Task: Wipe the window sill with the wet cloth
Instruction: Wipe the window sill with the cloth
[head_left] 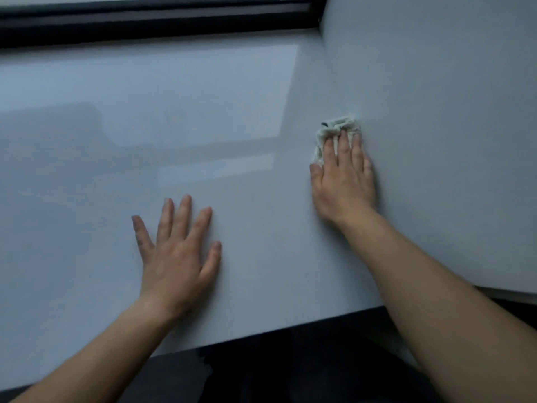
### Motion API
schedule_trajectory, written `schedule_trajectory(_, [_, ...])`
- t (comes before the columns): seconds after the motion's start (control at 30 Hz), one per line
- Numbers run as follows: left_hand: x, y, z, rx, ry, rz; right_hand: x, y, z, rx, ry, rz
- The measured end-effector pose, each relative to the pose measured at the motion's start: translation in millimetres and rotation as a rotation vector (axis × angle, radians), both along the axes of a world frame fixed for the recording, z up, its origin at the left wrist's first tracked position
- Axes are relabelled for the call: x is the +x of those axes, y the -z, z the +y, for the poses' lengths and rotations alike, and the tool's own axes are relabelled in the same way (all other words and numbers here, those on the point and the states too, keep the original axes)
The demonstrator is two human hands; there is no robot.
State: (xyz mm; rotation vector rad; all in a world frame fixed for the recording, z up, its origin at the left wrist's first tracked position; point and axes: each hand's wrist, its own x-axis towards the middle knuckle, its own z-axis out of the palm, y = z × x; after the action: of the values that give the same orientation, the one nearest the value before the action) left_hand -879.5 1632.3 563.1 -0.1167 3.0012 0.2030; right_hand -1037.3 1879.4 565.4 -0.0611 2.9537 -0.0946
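One cam only, on my head, wide-angle. It faced fwd and down, close over the window sill [232, 141], which filled most of the frame. Window frame [145, 21] ran along the far edge, side wall [436, 112] at right. My left hand [177, 257] and right hand [343, 181] sat mid-frame, arms entering from the near edge.

The window sill [203, 117] is a broad, flat, pale slab with a glossy face that mirrors the daylight in soft bright patches; its near edge runs straight across the lower part of the view. The cloth [338, 126] is small, off-white and crumpled into a wad, with a small dark fleck at its far left corner. It lies on the right side of the sill where the sill meets the side wall [436, 112], its near part hidden under the flat fingers [344, 146] of the right hand [343, 181].
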Motion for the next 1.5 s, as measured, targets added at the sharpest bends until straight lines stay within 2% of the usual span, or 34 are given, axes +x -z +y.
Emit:
schedule_trajectory(0.23, [3, 5, -4, -0.015, 0.019, -0.034, 142, 3, 54, -0.055, -0.072, 0.103])
schedule_trajectory(0.43, [6, 4, -12, 0.132, 0.060, 0.007, 229, 10, 53, -0.199, 0.068, 0.209])
schedule_trajectory(0.53, [17, 0, -31, 0.229, 0.110, 0.056, 238, 12, 17, -0.252, 0.093, 0.265])
schedule_trajectory(0.73, [105, -5, -105, 0.233, -0.070, 0.113, 266, 12, -85, -0.293, -0.103, 0.310])
schedule_trajectory(0.87, [157, -9, -135, 0.283, -0.136, 0.103, 272, 11, -137, -0.371, -0.334, 0.317])
schedule_trajectory(1.0, [181, -13, -154, 0.305, -0.240, 0.122, 268, 12, -158, -0.361, -0.508, 0.307])
schedule_trajectory(1.23, [196, -20, -162, 0.350, -0.414, 0.170, 234, 11, -172, -0.408, -0.621, 0.334])
schedule_trajectory(1.33, [203, -30, -162, 0.382, -0.536, 0.185, 215, 9, -195, -0.517, -0.670, 0.285])
schedule_trajectory(1.5, [232, -63, -182, 0.433, -0.761, 0.196, 214, -29, -249, -0.686, -0.739, 0.058])
